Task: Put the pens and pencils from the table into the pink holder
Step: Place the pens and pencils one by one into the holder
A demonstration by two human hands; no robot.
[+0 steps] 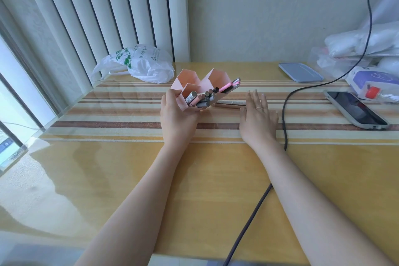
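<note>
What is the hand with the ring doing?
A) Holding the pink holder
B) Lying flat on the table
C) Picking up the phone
B: the right hand, ring on one finger, lies flat with straight fingers on the table, while the left hand grips the pink holder.

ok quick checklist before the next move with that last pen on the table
1. Pink holder steadied: ok, the left hand grips its near side, and it is tilted with pens leaning out to the right.
2. Remaining pen located: ok, it lies on the table just right of the holder.
3. Right hand free: ok, flat and open, fingers by the pen's right end.
4. Pen gripped: not ok, not yet picked up.
5. Room in the holder: ok, the back compartments look empty.
6. Black cable clear of the right hand: cannot tell, it runs close beside the wrist.
</note>
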